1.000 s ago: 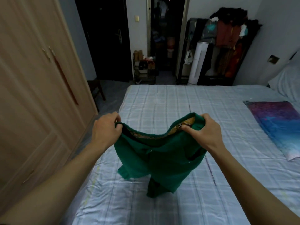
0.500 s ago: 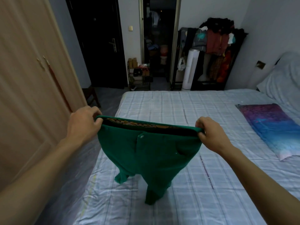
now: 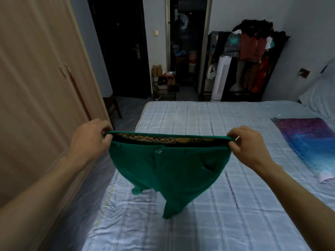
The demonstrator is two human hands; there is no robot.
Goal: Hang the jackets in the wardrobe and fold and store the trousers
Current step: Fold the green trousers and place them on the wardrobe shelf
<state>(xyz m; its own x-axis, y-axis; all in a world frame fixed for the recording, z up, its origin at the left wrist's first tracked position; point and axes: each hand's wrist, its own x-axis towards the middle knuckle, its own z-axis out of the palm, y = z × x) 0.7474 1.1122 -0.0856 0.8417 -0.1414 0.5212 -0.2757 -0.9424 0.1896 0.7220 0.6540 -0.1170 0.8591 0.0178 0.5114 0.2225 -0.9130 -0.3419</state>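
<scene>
L hand (image 3: 88, 140) & R hand (image 3: 249, 144) pinch green trousers (image 3: 168, 171) taut over checked bed (image 3: 199, 120); wardrobe (image 3: 39, 87) left.

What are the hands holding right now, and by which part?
The green trousers, by the waistband: left hand pinches one end, right hand the other.

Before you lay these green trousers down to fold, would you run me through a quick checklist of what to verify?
1. Left hand grips one end of the waistband: ok.
2. Right hand grips the other end: ok.
3. Green trousers have the waistband stretched level: ok.
4. Legs hang straight and even: not ok, one is bunched up short.
5. Bed has bare sheet beyond the trousers: ok.
6. Wardrobe doors open for storing: not ok, they look closed.
</scene>
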